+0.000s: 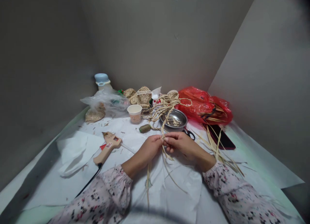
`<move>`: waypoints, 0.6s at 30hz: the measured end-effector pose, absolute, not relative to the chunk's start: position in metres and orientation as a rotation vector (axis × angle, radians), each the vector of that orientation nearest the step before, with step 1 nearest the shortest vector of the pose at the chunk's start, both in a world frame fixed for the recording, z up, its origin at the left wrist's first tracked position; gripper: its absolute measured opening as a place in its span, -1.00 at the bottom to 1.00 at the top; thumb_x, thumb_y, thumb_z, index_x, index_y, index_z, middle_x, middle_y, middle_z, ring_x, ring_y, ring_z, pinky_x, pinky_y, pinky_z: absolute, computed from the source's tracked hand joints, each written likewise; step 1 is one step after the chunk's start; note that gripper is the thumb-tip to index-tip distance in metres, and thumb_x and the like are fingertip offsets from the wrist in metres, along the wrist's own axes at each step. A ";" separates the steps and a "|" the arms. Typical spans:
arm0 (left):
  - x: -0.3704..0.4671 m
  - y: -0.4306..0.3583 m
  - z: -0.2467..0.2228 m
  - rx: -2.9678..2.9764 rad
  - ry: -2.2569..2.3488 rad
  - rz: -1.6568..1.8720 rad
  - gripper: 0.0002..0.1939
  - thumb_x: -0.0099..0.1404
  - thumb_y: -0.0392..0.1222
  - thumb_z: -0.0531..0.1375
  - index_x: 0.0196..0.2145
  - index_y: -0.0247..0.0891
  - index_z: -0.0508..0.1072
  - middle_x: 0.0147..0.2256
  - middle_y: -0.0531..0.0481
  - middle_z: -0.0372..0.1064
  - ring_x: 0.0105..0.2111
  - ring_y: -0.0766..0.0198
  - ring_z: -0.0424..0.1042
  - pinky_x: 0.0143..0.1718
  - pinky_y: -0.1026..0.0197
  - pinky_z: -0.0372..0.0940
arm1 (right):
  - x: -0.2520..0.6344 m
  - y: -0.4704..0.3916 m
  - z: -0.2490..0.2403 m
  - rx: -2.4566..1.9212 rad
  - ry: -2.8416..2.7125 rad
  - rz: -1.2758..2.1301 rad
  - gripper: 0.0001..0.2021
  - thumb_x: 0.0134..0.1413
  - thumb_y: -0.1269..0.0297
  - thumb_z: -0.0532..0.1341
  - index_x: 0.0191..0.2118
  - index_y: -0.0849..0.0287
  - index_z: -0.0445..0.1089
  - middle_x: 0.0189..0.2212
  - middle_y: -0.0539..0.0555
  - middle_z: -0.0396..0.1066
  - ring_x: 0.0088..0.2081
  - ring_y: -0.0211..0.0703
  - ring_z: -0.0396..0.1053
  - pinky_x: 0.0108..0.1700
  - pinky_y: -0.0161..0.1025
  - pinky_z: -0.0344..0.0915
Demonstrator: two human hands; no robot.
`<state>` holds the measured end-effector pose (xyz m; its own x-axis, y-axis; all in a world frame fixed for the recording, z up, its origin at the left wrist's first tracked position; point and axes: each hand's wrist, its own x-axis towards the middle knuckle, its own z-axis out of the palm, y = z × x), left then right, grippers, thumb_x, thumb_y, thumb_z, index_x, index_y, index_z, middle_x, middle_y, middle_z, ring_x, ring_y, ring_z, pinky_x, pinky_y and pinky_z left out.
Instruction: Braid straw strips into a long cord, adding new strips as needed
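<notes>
My left hand (153, 147) and my right hand (182, 143) meet over the middle of the table. Both pinch the lower end of a pale braided straw cord (164, 125). Loose strands (170, 174) hang down from between the fingers towards me. Beyond the hands, the finished braid runs up in loops over a steel bowl (186, 119), which has straw scraps in it. Close to my right hand, the dark handles of a pair of scissors (191, 135) show partly. A spool of olive thread (145, 128) lies just past my left hand.
A glue gun (108, 148) with a cord lies at left beside crumpled white paper (72, 153). Behind are a paper cup (134, 113), a bottle (102, 81), woven straw pieces (144, 95) and a red plastic bag (198, 104). A phone (224, 138) lies right, under loose straw.
</notes>
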<state>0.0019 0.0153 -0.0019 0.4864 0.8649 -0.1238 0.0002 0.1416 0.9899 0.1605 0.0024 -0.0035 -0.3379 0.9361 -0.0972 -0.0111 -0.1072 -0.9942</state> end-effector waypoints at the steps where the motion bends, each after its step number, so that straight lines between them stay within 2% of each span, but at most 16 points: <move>1: 0.002 0.016 -0.003 1.318 0.875 0.752 -0.78 0.17 -0.12 0.10 -0.50 -0.31 0.39 -0.60 0.07 0.27 -0.64 0.42 0.03 -0.59 0.31 -0.08 | 0.161 0.003 -0.004 -1.113 -1.411 1.533 -0.78 0.05 0.15 0.24 -0.35 0.24 0.45 -0.53 0.00 0.33 -0.54 -0.34 0.24 -0.50 -0.36 0.12; 4: 0.003 0.019 -0.008 1.459 0.917 0.775 -0.76 0.18 -0.11 0.06 -0.52 -0.30 0.38 -0.55 0.02 0.33 -0.55 0.33 0.20 -0.49 0.30 0.06 | 0.161 0.005 -0.004 -1.232 -1.489 1.391 -0.79 0.05 0.18 0.21 -0.38 0.23 0.47 -0.58 -0.03 0.35 -0.60 -0.35 0.18 -0.53 -0.35 0.07; 6: 0.002 0.021 -0.012 1.571 0.985 0.811 -0.76 0.17 -0.11 0.05 -0.53 -0.29 0.38 -0.52 0.02 0.34 -0.47 0.28 0.26 -0.42 0.28 0.11 | 0.160 0.005 -0.005 -1.262 -1.528 1.250 -0.82 0.03 0.23 0.21 -0.38 0.22 0.50 -0.54 -0.01 0.41 -0.55 -0.32 0.23 -0.47 -0.34 0.12; 10: 0.001 0.021 -0.014 1.752 1.074 0.792 -0.73 0.20 -0.11 0.00 -0.52 -0.28 0.38 -0.50 0.02 0.35 -0.43 0.25 0.28 -0.38 0.26 0.11 | 0.156 0.005 -0.006 -1.249 -1.571 1.070 -0.83 0.02 0.31 0.18 -0.43 0.23 0.50 -0.47 0.03 0.48 -0.39 -0.22 0.36 -0.30 -0.30 0.21; 18: -0.001 0.011 -0.004 2.006 1.259 0.753 -0.69 0.30 -0.12 -0.05 -0.51 -0.23 0.34 -0.53 0.03 0.30 -0.46 0.24 0.26 -0.41 0.26 0.05 | 0.155 0.005 -0.008 -1.419 -1.596 0.823 -0.84 0.01 0.30 0.16 -0.46 0.19 0.47 -0.50 0.03 0.46 -0.42 -0.17 0.34 -0.34 -0.27 0.17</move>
